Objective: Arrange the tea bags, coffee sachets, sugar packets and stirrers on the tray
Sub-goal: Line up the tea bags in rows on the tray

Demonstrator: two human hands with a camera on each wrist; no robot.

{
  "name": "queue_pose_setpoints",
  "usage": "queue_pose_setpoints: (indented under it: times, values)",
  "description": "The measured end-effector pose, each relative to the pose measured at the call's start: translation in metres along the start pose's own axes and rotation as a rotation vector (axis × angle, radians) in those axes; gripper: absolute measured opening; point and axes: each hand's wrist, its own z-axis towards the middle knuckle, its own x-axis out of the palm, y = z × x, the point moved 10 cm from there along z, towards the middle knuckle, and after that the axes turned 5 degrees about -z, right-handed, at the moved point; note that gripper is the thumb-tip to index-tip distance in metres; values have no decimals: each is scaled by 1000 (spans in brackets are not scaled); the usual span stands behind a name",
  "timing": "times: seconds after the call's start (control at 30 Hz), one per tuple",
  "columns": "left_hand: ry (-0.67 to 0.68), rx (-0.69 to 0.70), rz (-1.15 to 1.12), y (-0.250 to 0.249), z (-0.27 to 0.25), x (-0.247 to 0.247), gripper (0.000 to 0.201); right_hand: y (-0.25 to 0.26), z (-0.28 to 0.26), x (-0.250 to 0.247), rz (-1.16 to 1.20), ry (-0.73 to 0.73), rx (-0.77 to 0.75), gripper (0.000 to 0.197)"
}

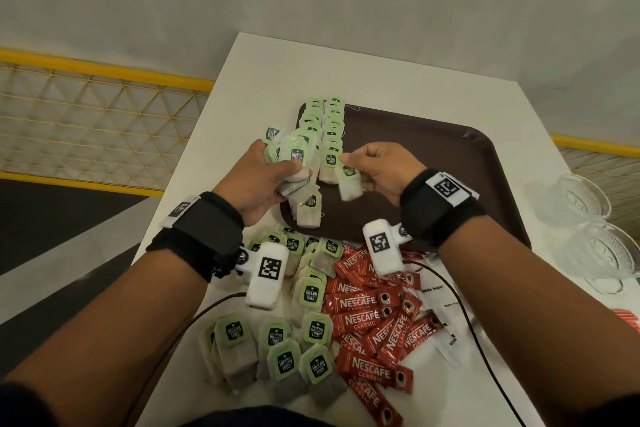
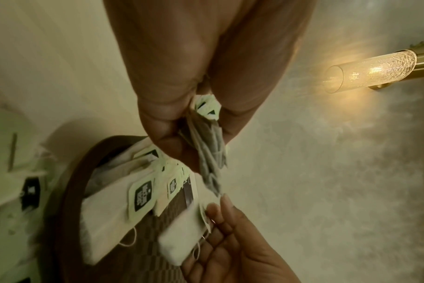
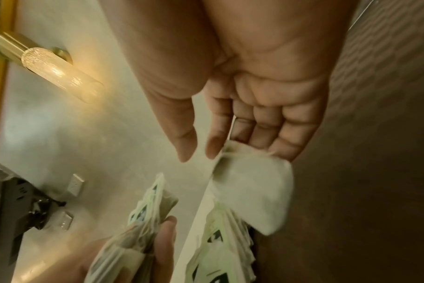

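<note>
Over the tray's (image 1: 433, 156) left end, the left hand (image 1: 258, 180) grips a thick bunch (image 1: 294, 163) of tea bags, fingers and thumb curled round it. The right hand (image 1: 377, 172) is beside it, fingers loosely spread, with one bag (image 1: 349, 180) at its fingertips; whether it is pinched or only touched cannot be told. That bag hangs with its green tag up and its long axis running toward the person.

The head view alone shows the layout: two overlapping rows (image 1: 327, 128) of bags run along the tray's left edge, long axes away from the person, tags toward the far end. On the worktop (image 1: 277, 73) nearer the person lie loose tea bags (image 1: 277, 343), red coffee sachets (image 1: 374, 329) pointing many ways, and white sugar packets (image 1: 440, 315) at their right. Glass dishes (image 1: 588, 229) stand right of the tray.

The left wrist view shows the bunch (image 2: 209, 149) edge-on, pressed between thumb and fingers, and the right hand's fingertips (image 2: 215, 212) touching the single bag (image 2: 182, 239) above the tray's textured floor (image 2: 148, 249). The right wrist view shows the palm (image 3: 266, 86) open, thumb apart from the fingers, the bag (image 3: 254, 187) blurred below them. Both wrist views catch a lit wall lamp (image 2: 375, 67) that the head view misses.
</note>
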Motion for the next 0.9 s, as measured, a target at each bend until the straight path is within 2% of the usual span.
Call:
queue_pose_setpoints:
  times: [0.07,0.2,0.43,0.6,0.73,0.9]
  values:
    - [0,5,-2,-2,0,-2,37,-1,8,4,-29,6,11,11]
    - [-14,9,4,-4,0,-8,28,-4,21,5,-112,-81,23,22]
    - [-31,-4,29,-4,1,-18,28,-4,29,-3,-220,-223,36,37]
    - [-17,-14,39,-2,3,-17,46,-14,34,-3,-303,-190,135,37]
    - [3,-12,57,-3,4,-14,47,-20,39,-4,-317,-176,181,37]
    - [17,-16,70,-2,6,-9,48,-19,41,1,-320,-141,206,22]
